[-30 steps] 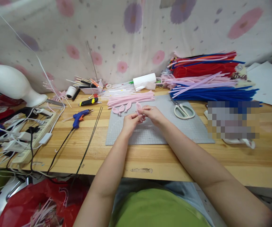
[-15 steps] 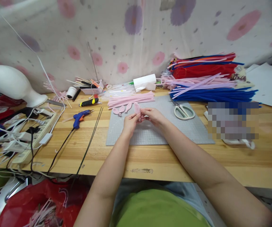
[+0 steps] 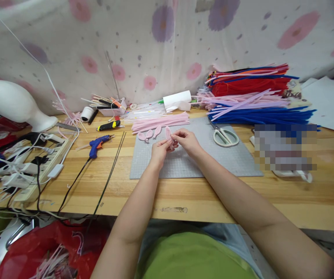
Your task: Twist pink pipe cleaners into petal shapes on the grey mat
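Over the grey cutting mat [image 3: 184,170], my left hand [image 3: 160,152] is closed on the lower end of a pink pipe-cleaner petal [image 3: 168,133]. The petal stands upright as a pointed loop. Fingertips of my right hand [image 3: 186,140] pinch its right edge, partly covering it. Just left of my hands, several finished pink petals [image 3: 148,134] lie on the mat. Behind them is a bundle of pale pink pipe cleaners [image 3: 161,122]. Scissors [image 3: 225,137] with pale handles rest on the mat to the right.
A blue glue gun [image 3: 97,147], two thin dark wires [image 3: 111,170] and a yellow-black utility knife [image 3: 109,125] lie left. A loaded power strip [image 3: 46,170] and a white foam head [image 3: 12,102] are farther left. Blue pipe cleaners [image 3: 262,117] are stacked at back right.
My right fingers have shifted slightly up and left along the petal's edge. My left hand stays nearly where it was, still gripping the petal's base.
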The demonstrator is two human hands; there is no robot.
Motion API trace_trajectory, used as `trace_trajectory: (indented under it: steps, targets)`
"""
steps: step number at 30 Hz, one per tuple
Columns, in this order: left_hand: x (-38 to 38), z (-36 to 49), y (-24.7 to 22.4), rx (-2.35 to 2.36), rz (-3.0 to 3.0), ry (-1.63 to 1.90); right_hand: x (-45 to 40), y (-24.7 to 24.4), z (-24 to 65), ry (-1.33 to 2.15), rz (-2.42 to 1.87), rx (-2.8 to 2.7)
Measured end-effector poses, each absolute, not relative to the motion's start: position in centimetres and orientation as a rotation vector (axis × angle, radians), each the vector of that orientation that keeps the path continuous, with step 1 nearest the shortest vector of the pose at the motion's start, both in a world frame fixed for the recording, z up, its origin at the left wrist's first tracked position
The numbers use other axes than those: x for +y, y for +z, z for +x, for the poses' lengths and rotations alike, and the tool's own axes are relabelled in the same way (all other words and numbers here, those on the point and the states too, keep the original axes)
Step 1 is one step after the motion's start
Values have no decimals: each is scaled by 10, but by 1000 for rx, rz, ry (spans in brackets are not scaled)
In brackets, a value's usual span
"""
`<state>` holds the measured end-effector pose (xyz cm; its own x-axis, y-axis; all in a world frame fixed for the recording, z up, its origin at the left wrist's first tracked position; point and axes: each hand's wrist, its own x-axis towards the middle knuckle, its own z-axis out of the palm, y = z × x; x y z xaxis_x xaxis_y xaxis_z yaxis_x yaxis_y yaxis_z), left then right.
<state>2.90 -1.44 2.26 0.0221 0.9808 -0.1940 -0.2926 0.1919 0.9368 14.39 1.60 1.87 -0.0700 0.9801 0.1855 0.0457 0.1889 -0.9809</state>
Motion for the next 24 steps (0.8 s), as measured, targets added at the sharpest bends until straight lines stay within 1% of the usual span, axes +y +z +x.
trace_trajectory:
  steps: [9,13,16,20,24]
  targets:
    - [-16,31,20,1008,777,1217,16,10,137,1111,-1036,-1264]
    - [-15,28,20,1053,807,1228,15,17,141,1307,-1020,-1295]
    - [-15,27,20,1086,852,1155,16,24,149,1400,-1019,-1348]
    - [-17,29,20,1058,903,1045,17,31,156,1423,-1062,-1484]
    - [-18,29,19,1024,921,984,13,30,151,1388,-1105,-1362]
